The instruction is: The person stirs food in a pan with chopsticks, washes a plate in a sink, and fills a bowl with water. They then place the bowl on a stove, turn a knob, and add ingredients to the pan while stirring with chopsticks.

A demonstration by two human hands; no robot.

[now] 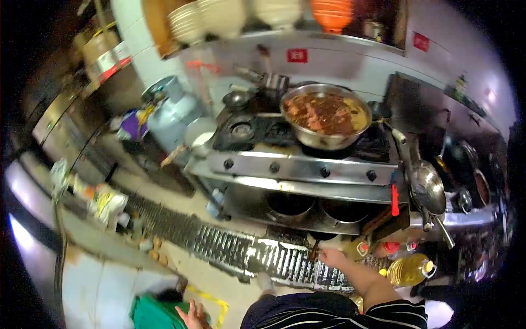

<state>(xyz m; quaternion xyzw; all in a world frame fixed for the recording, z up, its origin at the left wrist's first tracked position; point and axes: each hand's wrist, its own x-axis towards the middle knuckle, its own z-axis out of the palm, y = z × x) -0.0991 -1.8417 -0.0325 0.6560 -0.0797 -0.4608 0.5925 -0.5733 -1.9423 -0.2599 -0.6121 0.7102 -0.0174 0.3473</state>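
Observation:
My left hand is at the bottom edge of the view, its fingers apart beside a green thing that may be a bin or a cloth. My right hand reaches out low over the metal floor grate, in front of the stove. Its fingers are curled closed, and I cannot tell what is in them. On the stove stands a large metal pot filled with reddish-brown food. Bottles of yellow oil stand on the floor to the right of my right forearm.
A gas cylinder stands left of the stove, near a white-filled bowl. Metal ladles and a strainer hang at the right. Stacked bowls fill the shelf above. Dark pots sit under the stove.

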